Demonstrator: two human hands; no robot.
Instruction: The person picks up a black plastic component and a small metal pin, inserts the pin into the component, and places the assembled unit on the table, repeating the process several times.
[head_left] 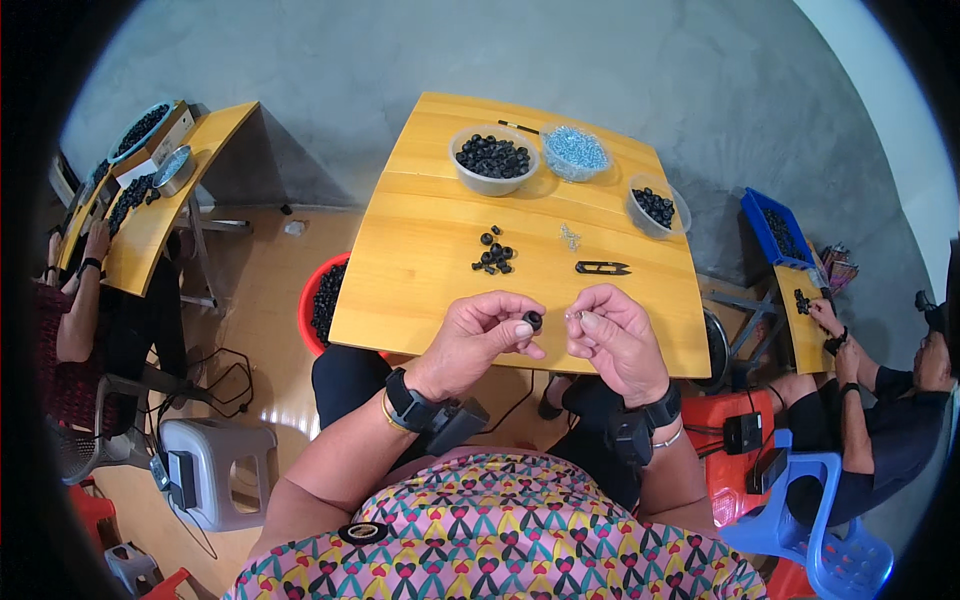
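Over the near edge of the yellow wooden table (400, 300), my left hand (480, 335) pinches a small round black part with a hole in it (532, 320). Close to its right is my right hand (615, 335), thumb and fingers pressed together around a tiny piece too small to name. The two hands do not touch. Beyond them lie a loose group of black parts (495, 255), a little pile of tiny silvery pieces (569, 236) and black thread snips (603, 268).
Farther back stand a tub of black parts (493, 186), a tub of light-blue pieces (575, 153) and another bowl of black parts (657, 210). A red basin (308, 310) is beside the table's left edge. People sit at tables on both sides, near a blue chair (830, 530).
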